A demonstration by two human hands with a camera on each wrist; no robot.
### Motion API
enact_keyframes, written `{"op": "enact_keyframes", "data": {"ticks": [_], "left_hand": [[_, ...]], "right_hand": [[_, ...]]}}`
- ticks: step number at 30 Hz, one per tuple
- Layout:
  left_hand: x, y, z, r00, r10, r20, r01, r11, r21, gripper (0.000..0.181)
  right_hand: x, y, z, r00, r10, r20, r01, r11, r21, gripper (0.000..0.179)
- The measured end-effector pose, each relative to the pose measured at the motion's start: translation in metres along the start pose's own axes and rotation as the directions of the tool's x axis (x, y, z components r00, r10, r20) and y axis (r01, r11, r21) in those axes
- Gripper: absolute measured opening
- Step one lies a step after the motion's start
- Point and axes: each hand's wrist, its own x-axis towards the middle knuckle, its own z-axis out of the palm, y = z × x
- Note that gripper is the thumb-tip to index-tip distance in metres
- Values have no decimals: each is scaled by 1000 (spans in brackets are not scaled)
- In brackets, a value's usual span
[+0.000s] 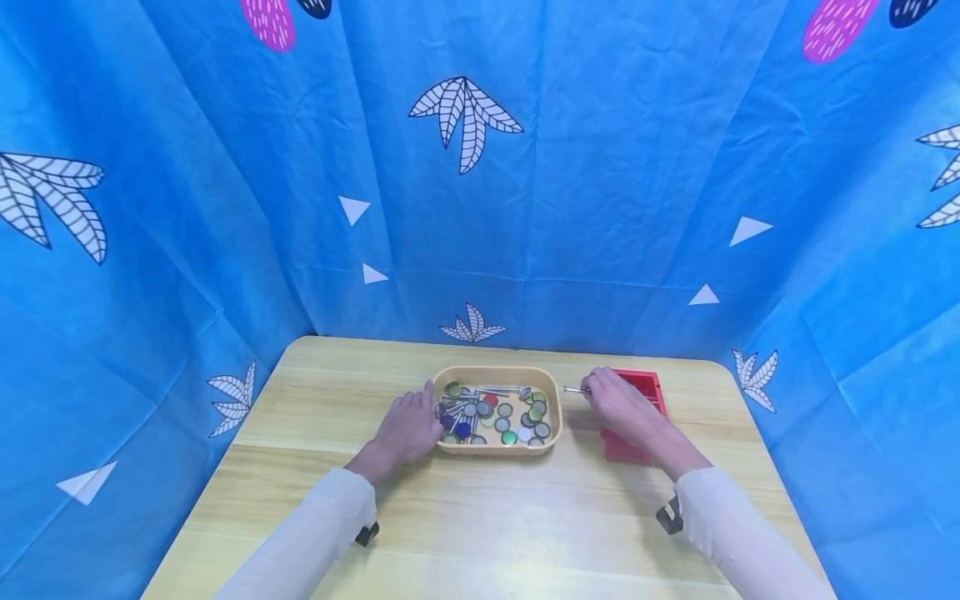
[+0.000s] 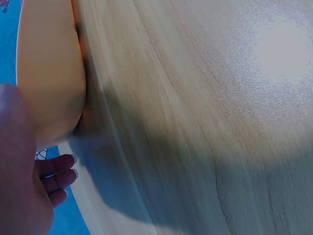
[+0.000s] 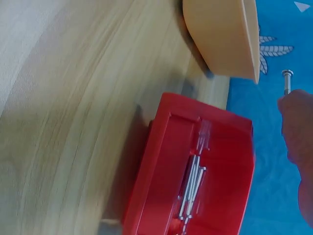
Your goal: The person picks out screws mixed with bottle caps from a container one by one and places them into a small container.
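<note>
A shallow tan tray holds a mix of bottle caps and long metal nails. My left hand grips the tray's left end at the rim; in the left wrist view several of its fingers hang loosely curled beyond the tray's end. Between the fingertips of my right hand is a nail, its head pointing left toward the tan tray. That hand is above a red bin, where several nails lie. The right fingertips are hidden in the right wrist view.
Both containers stand on a light wooden table, the red bin to the right of the tan tray with a gap between them. A blue patterned curtain hangs behind the table and along its sides.
</note>
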Motion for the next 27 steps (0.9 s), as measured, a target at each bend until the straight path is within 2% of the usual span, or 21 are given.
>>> {"op": "enact_keyframes", "data": {"ticks": [4, 7, 14, 21, 27], "left_hand": [[0, 1, -1, 1000, 4, -8, -4, 1000, 3, 80], [0, 1, -1, 1000, 4, -6, -4, 1000, 3, 80], [0, -1, -3, 1000, 5, -3, -5, 1000, -13, 80], [1, -1, -2, 1000, -1, -4, 1, 1000, -22, 81], [-1, 1, -1, 1000, -15, 18, 16, 999, -29, 82]], "right_hand": [[-4, 7, -3, 995, 98, -11, -97, 992, 87, 9], [-6, 12, -5, 993, 120, -13, -118, 987, 105, 7], [-13, 25, -11, 990, 143, 12, -144, 988, 55, 13], [-21, 37, -15, 970, 233, 70, -236, 971, 33, 20], [-30, 46, -11, 974, 213, 74, -211, 977, -34, 20]]}}
